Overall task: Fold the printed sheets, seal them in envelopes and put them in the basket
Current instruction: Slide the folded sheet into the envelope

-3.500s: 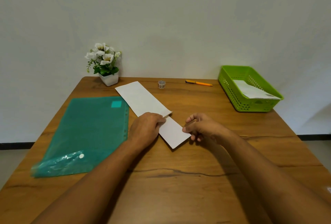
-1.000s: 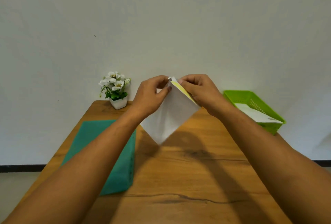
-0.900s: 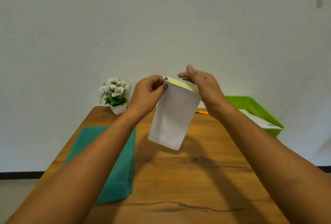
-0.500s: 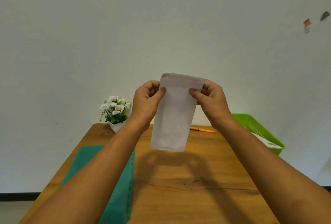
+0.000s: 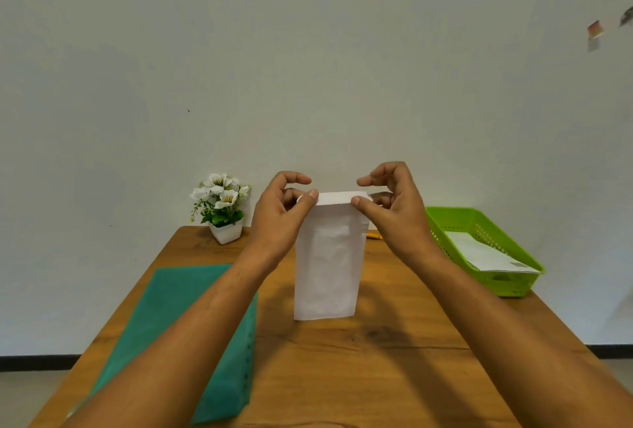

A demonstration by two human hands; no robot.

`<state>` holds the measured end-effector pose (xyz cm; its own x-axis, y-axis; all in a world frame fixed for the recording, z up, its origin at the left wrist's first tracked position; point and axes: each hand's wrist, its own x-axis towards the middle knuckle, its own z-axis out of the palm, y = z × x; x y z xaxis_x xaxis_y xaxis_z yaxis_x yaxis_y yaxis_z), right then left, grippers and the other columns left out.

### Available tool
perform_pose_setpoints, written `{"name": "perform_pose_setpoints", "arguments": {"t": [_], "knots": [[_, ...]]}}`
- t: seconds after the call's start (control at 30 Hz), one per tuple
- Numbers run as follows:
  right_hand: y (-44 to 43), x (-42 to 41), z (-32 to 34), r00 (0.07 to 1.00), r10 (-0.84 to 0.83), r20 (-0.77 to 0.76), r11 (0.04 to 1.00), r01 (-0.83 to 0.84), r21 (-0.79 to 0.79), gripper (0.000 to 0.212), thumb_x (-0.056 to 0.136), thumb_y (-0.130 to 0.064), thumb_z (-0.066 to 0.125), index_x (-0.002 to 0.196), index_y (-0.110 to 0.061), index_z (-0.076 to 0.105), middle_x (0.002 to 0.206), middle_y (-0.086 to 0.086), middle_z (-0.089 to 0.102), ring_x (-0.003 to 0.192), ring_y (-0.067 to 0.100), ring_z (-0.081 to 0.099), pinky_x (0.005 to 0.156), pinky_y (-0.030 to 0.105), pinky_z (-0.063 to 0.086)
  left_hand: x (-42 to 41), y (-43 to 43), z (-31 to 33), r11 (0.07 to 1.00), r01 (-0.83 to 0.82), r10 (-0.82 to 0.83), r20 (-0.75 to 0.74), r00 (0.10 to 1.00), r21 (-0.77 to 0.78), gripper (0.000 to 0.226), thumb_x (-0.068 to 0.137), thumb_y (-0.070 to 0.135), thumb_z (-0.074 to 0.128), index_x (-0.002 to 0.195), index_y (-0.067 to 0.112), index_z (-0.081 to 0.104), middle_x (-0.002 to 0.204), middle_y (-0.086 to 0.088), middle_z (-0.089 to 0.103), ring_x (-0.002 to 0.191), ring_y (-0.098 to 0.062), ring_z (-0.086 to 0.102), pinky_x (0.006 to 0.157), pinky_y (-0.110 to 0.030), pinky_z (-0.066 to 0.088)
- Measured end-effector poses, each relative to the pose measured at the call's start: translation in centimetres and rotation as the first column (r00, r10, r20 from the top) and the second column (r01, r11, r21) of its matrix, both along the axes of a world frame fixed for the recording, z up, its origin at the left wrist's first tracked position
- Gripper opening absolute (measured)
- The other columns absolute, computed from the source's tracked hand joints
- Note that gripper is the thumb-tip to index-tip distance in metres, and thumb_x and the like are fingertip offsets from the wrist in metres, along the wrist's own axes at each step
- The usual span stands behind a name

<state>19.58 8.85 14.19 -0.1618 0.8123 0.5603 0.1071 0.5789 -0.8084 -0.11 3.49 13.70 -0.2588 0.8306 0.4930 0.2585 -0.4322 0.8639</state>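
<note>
A white envelope hangs upright in the air above the wooden table, long side vertical, its top flap folded over. My left hand pinches the top left corner between thumb and fingers. My right hand pinches the top right corner the same way. The green basket stands at the table's right edge with a white envelope lying inside it.
A green plastic folder lies on the left part of the table. A small white pot of white flowers stands at the back left by the wall. An orange pen lies at the back, mostly hidden behind my right hand.
The envelope was lifted off the table and turned upright. Both hands shifted to its top corners, the flap with its yellow strip was folded down, and the view tilted up.
</note>
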Motion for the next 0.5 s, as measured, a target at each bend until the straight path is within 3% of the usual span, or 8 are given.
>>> {"name": "perform_pose_setpoints", "arguments": {"t": [0.07,0.2,0.5], "knots": [[-0.1,0.0,0.1,0.995,-0.002,0.096,0.998,-0.004,0.055,0.025,0.09,-0.017,0.079,0.106,-0.025,0.062,0.113,-0.01,0.067,0.087,0.013,0.065,0.071,0.028,0.055,-0.1,-0.1,-0.1,1.0,-0.009,0.009,-0.059,0.998,0.013,0.014,0.101,0.028,0.063,0.113,0.031,0.06,0.069,0.01,0.059,0.074,-0.012,0.057,0.077,-0.048,0.053],[0.0,0.1,-0.2,0.95,0.004,0.313,0.988,-0.052,0.145,0.011,0.089,-0.024,0.08,0.099,-0.026,0.075,0.12,-0.009,0.064,0.104,0.001,0.061,0.079,0.017,0.049,-0.1,-0.5,0.0,0.997,-0.022,0.036,-0.202,0.979,0.071,0.011,0.102,0.03,0.062,0.098,0.024,0.071,0.09,0.008,0.07,0.086,-0.017,0.066,0.077,-0.052,0.055],[-0.5,-1.1,0.6,0.942,-0.015,0.334,0.98,-0.052,0.193,0.007,0.093,-0.026,0.075,0.099,-0.022,0.078,0.101,-0.012,0.072,0.102,0.004,0.065,0.088,0.029,0.054,-0.3,-0.9,-0.1,0.994,0.006,0.03,-0.336,0.941,0.105,0.007,0.094,0.026,0.073,0.097,0.022,0.079,0.091,0.012,0.075,0.094,-0.01,0.071,0.073,-0.041,0.061]]}}
